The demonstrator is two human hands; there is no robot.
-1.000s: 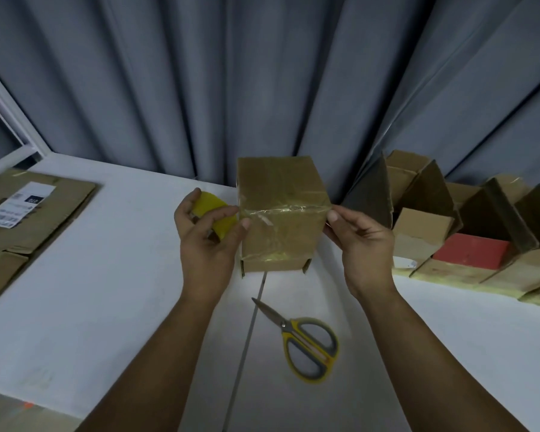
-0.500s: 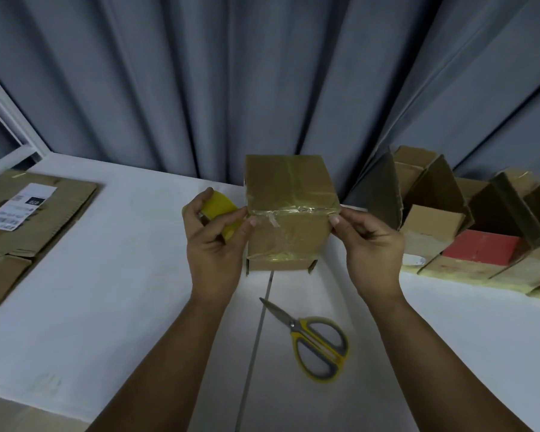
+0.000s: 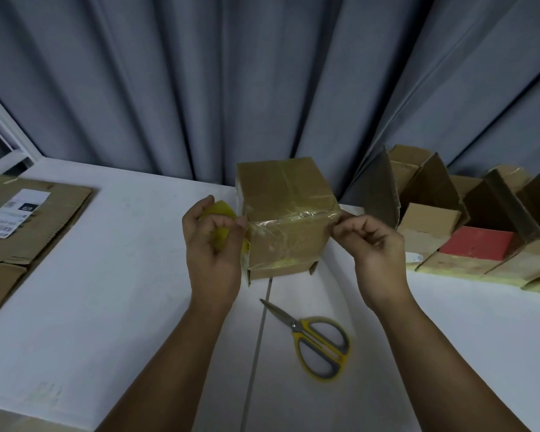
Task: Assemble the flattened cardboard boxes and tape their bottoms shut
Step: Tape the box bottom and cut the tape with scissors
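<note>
White table (image 3: 106,291) bears one box (image 3: 281,185), one scissors (image 3: 294,325); left grip (image 3: 212,241) holds one tape roll (image 3: 222,209), right grip (image 3: 371,244) pinches the box edge.

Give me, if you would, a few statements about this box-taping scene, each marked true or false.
1. The left hand grips a yellow tape roll beside the box. True.
2. The scissors lie on the table, nearer the person than the box. True.
3. The right hand rests flat on the table. False: it is raised at the box's right edge, where its fingers pinch the tape.
4. The box bears no tape. False: glossy tape crosses its top and front.
5. The flattened cardboard with the white label lies right of the box. False: it lies at the left; the open boxes stand at the right.
</note>
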